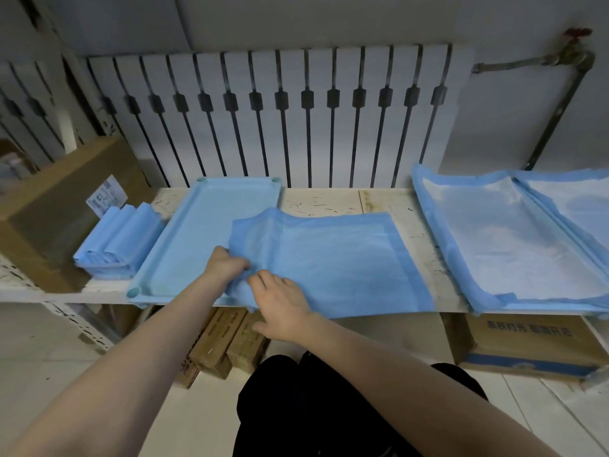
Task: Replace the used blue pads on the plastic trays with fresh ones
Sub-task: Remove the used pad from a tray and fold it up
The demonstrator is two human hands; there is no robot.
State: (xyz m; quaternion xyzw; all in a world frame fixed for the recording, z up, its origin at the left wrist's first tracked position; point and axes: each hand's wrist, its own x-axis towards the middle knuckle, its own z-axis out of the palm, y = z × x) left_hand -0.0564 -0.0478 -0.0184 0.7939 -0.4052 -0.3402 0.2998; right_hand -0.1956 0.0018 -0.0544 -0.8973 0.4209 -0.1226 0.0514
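so the blue pad point(329, 258) is lying half on the light blue plastic tray point(194, 232) and half on the bare shelf point(329, 201), with its near edge drooping over the front. the left hand point(227, 263) has its grip clenched on the bunched-up left edge, and the right hand point(283, 301) is laid on top beside it with relaxed fingers, which looks more like pressing than pinching to me. the pad looks featherlight and floppy, thin enough to crease and drift, so i'd take it by two corners or the darker border strip and pull it taut rather than drag it from the middle. the tray looks stiff and smooth, so the pad will probably slide on it. there's a stack of folded pads point(118, 242) just left of the tray. as for writing, the white label point(105, 196) on the brown box is too blurry to read, and the box under the shelf point(527, 338) has dark chinese characters i can't make out.
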